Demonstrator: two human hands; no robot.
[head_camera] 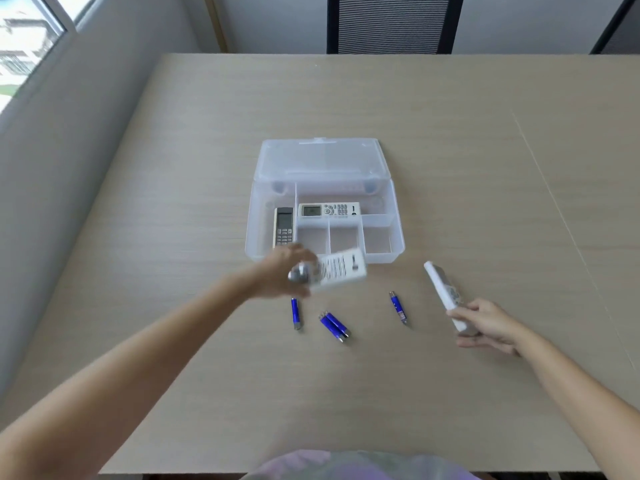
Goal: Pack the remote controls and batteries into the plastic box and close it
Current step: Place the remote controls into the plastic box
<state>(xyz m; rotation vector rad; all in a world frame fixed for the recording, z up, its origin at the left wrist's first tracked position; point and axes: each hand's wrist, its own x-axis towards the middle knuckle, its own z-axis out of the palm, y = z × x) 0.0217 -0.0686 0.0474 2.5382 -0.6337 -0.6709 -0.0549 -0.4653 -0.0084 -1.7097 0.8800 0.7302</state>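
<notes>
The clear plastic compartment box (394,252) is sitting near the middle of the pale wooden table (485,168), its hinged lid (320,161) lying open toward the far edge. A dark, narrow remote (284,226) is lying in the left compartment and a white remote with a small screen (329,210) in the long rear one. The left hand (287,275) is carrying a blurred white remote (341,270) just in front of the box, its grip wrapped around one end. The right hand (485,327) is pinching another white remote (445,294) toward the table's right. Four blue cylindrical batteries (334,325) are lying loose toward the near edge. Remote-packing appears to be under way; next, each held remote probably needs lowering into a free compartment.
</notes>
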